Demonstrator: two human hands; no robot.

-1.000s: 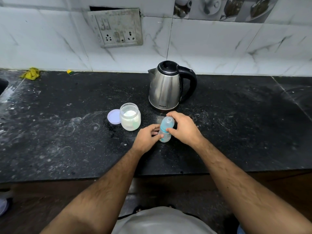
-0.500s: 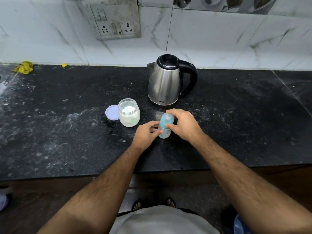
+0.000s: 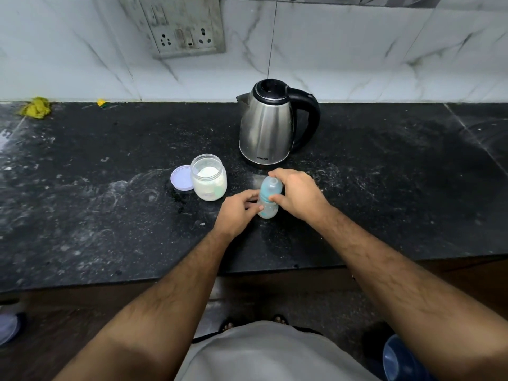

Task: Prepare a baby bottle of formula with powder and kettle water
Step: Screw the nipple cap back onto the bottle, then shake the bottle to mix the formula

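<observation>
Step in hand: working the top of the baby bottle [image 3: 268,199], which stands upright on the black bench [image 3: 384,193], just in front of the kettle [image 3: 268,125] and to the right of the powder jar [image 3: 209,181].

Left hand [image 3: 237,211]: grip closed round the lower body of the bottle, fingers curled against its side, steadying it on the bench.

Right hand [image 3: 298,195]: grip closed over the upper part, thumb and fingers wrapped round the collar and the domed cap. Whether the top is being loosened or tightened cannot be told from this view.

Judgement: the jar is open, its lid [image 3: 180,177] lying flat on the bench and touching the jar's left side, with white powder inside. The kettle's lid is shut and nobody holds the handle. The bottle looks pale and cloudy; its fill level cannot be read. Likely either early (opening the bottle for filling) or near the end (closing after filling).

Next move, if opening: twist the collar off while the left hand holds the base firm, then set the top aside. If closing: seat the collar square before tightening, or it may leak.

Count:
- 1 bottle
- 1 kettle
- 1 jar, 1 lid
- 2 hands on the bottle
- 1 wall socket plate [image 3: 178,26]
- 1 yellow rag [image 3: 35,107] at far left
- No scoop visible.
</observation>
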